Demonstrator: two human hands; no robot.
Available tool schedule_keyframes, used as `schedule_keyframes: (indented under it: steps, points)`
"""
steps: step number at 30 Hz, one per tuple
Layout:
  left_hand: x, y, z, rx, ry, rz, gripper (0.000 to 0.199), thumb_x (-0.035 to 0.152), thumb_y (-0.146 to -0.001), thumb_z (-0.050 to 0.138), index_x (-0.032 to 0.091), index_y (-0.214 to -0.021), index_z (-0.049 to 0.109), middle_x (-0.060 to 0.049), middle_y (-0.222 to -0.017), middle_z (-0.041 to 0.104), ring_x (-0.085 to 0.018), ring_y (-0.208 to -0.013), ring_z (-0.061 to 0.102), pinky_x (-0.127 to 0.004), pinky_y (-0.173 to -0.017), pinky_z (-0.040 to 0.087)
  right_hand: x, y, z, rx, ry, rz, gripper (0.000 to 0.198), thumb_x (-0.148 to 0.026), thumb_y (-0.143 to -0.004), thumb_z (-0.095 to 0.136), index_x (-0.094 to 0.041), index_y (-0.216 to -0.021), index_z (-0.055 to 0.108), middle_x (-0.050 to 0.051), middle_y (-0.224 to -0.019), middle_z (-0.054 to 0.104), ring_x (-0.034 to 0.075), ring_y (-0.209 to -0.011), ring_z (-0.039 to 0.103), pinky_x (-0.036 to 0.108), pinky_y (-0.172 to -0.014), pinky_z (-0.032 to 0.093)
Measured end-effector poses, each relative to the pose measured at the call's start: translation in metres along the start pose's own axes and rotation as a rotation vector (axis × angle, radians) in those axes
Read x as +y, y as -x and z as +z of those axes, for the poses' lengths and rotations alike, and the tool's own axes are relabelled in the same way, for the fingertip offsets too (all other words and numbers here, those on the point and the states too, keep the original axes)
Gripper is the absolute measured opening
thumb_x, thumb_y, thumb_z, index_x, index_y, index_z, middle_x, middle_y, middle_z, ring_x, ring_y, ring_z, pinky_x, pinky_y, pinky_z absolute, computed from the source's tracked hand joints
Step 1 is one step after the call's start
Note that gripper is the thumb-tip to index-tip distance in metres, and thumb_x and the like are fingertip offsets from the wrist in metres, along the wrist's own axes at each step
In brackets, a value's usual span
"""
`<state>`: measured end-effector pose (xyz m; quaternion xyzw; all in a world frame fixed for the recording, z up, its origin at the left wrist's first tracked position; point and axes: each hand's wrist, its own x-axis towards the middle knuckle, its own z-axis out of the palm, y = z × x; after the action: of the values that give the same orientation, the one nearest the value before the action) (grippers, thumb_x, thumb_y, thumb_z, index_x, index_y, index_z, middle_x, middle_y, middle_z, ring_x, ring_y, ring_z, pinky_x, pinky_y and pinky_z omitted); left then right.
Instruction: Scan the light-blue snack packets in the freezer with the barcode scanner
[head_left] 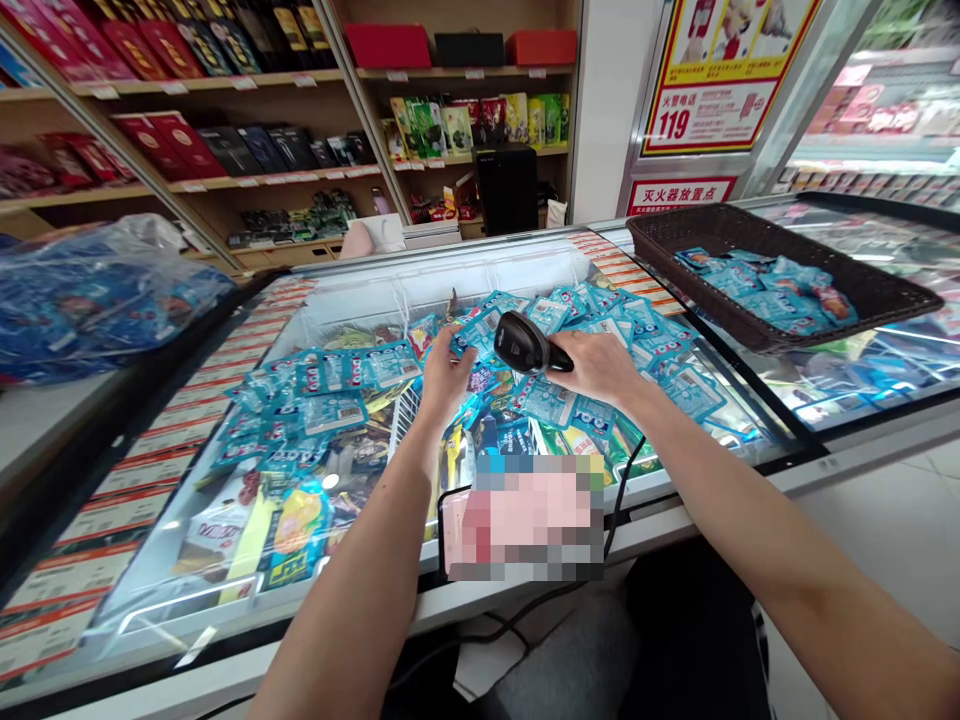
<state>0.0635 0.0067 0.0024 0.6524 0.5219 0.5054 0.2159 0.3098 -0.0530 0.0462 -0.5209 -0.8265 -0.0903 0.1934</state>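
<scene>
Around the scanner (pixel 517 343): loose blue packets (pixel 555 398) lie spread over the glass top of a freezer (pixel 660 535), overlapping, several with barcodes uppermost.
Right hand (pixel 600 368): closed around the scanner's handle, with the black head pointing leftward over the packets.
Left hand (pixel 448 362): just left of the scanner, fingers bent and fairly narrow at the edge of a blue packet (pixel 480 328); whether they pinch it or only touch it, one cannot tell.
Packet handling: each should be light and floppy, with slick film that may slide on its neighbours; the contents are hidden, so a gentle pinch at a sealed edge or corner seems best, leaving the barcode uncovered.
Scanner handling: the body looks stiff and easy to lift; the handle is the natural hold.
Cable (pixel 624 485): black, running down nearer the person than the scanner; its join is hidden, and it could drag.
Left of the scanner: another cluster of packets (pixel 330 378) beyond the left hand, and farther out a clear plastic bag (pixel 105 295) with more blue packs inside.
Right of the scanner: a dark woven basket (pixel 705 312), well apart, holding similar packets.
Nearer than the scanner: a phone (pixel 450 545), largely masked, at the freezer's front edge.
</scene>
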Motion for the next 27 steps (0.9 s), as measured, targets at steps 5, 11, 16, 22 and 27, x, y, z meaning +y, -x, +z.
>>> schedule_keyframes:
  steps: [5,11,16,22,27]
  points:
    - [0.001,-0.005,-0.011,0.036,-0.132,0.005,0.04,0.028,-0.077,0.057,0.021,-0.116,0.055,-0.001,-0.089,0.058,-0.012,-0.068,0.049,-0.027,-0.067,0.042,-0.001,0.0,-0.002,-0.014,0.009,0.019,0.034,-0.041,-0.084,0.055,-0.021,-0.111,0.061,0.005,-0.098,0.071,0.021,-0.085,0.065,0.029,-0.067,0.039]
    - [-0.008,-0.014,-0.036,0.127,-0.303,-0.013,0.043,0.02,-0.072,0.056,0.019,-0.115,0.055,-0.004,-0.092,0.059,-0.017,-0.078,0.052,-0.033,-0.08,0.045,0.0,0.0,-0.004,0.027,0.039,0.083,0.033,-0.042,-0.086,0.053,-0.02,-0.109,0.062,0.006,-0.097,0.071,0.023,-0.084,0.065,0.03,-0.066,0.038]
    - [-0.006,-0.011,-0.051,0.189,-0.489,-0.139,0.048,0.016,-0.07,0.057,0.018,-0.118,0.052,-0.011,-0.105,0.058,-0.027,-0.103,0.053,-0.045,-0.095,0.04,0.002,-0.001,-0.004,0.039,0.042,0.138,0.034,-0.042,-0.086,0.053,-0.02,-0.11,0.062,0.007,-0.1,0.071,0.023,-0.086,0.065,0.031,-0.068,0.039]
    - [0.016,0.006,-0.049,0.28,-0.715,-0.096,0.041,0.017,-0.074,0.056,0.019,-0.115,0.056,-0.02,-0.129,0.044,-0.041,-0.123,0.038,-0.06,-0.098,0.03,0.003,-0.002,-0.003,0.055,0.043,0.163,0.033,-0.042,-0.087,0.052,-0.019,-0.109,0.061,0.008,-0.099,0.071,0.023,-0.087,0.064,0.031,-0.069,0.039]
    - [0.027,0.009,-0.031,0.047,-0.738,0.074,0.031,0.031,-0.081,0.055,0.021,-0.109,0.062,-0.015,-0.118,0.056,-0.036,-0.116,0.046,-0.052,-0.095,0.035,0.004,-0.002,-0.003,0.064,0.05,0.172,0.033,-0.042,-0.086,0.052,-0.02,-0.108,0.061,0.008,-0.098,0.071,0.024,-0.084,0.064,0.031,-0.067,0.039]
